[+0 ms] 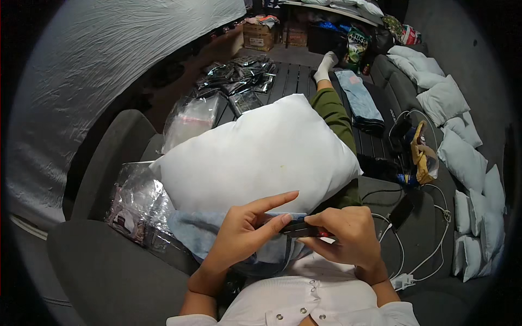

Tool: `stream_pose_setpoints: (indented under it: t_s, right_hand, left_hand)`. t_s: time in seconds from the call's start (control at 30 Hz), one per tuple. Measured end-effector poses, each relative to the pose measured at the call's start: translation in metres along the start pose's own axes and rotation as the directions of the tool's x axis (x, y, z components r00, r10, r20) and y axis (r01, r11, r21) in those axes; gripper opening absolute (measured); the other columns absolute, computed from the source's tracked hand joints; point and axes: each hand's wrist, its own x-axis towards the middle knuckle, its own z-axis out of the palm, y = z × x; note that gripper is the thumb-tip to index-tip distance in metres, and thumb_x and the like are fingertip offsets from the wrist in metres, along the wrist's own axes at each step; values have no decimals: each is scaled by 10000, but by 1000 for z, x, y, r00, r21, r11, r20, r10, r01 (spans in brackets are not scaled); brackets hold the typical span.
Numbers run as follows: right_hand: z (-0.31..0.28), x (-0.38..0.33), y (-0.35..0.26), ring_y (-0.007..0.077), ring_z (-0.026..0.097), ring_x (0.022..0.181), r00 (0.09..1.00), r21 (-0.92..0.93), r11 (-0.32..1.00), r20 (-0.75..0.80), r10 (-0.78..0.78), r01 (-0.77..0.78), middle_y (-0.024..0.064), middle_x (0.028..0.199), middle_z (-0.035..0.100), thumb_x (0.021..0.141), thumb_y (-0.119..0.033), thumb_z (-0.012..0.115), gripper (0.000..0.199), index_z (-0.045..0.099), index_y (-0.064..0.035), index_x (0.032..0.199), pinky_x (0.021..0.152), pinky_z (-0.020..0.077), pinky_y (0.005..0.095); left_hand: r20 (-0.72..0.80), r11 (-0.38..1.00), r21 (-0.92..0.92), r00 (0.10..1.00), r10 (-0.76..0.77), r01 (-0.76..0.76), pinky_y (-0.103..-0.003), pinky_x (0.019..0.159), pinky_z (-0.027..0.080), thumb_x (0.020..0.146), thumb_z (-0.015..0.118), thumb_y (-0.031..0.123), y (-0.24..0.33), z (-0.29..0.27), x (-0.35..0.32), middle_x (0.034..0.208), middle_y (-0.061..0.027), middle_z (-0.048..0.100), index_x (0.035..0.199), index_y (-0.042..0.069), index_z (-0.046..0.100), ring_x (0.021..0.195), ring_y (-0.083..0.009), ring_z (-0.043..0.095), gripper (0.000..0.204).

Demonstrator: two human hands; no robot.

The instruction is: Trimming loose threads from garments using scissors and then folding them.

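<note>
Close to my body, both hands meet on a small black object [296, 229] with a bit of red at its right end; its kind I cannot make out. My right hand [347, 231] grips that end between thumb and fingers. At the other end, the thumb of my left hand [246, 225] presses on it, while the index finger points out to the right. Light blue denim [198, 231] lies across my lap beneath the hands. Just beyond them rests a large white pillow [261, 149], partly over my leg in green trousers.
Clear plastic bags [190, 122] and a crinkled plastic package [141, 198] lie left of the pillow. Dark packets [239, 73] pile on the slatted table [288, 81]. Folded jeans [356, 95] lie beyond my leg. White cables [443, 239] and small pillows [462, 152] are at the right.
</note>
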Motion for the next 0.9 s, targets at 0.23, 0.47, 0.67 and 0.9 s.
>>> stream_pose_setpoints:
  t_s: [0.23,0.47,0.67,0.9]
  right_hand:
    - [2,-2,2,139,546,434,998,-29,998,32,-47,47,16,536,550,604,-170,744,237,581,-62,739,398,388,230]
    - [0,-2,6,134,537,431,995,-50,996,74,-70,73,4,544,550,610,-181,736,248,577,-65,759,399,377,230]
    - [3,-2,3,133,535,433,996,-40,997,65,-61,64,-1,548,549,617,-191,729,238,577,-74,757,403,375,238]
    - [1,-3,5,134,531,432,992,-114,989,97,-83,94,-3,533,536,616,-203,728,225,579,-77,729,399,373,240]
  left_hand:
    - [17,996,0,996,-91,91,-176,672,450,833,557,54,2,-2,0,961,-82,605,1154,-27,509,790,-72,568,334]
    - [-1,991,12,992,-130,130,-204,745,456,826,553,40,-2,-2,2,1016,-109,603,1124,-33,533,835,-94,575,307]
    - [13,989,23,989,-148,148,-204,751,452,831,546,40,-3,-4,2,1024,-106,600,1124,-37,532,846,-94,569,304]
    - [25,987,28,987,-159,158,-182,709,452,829,544,31,-3,-2,4,1005,-102,607,1127,-35,530,817,-76,566,305]
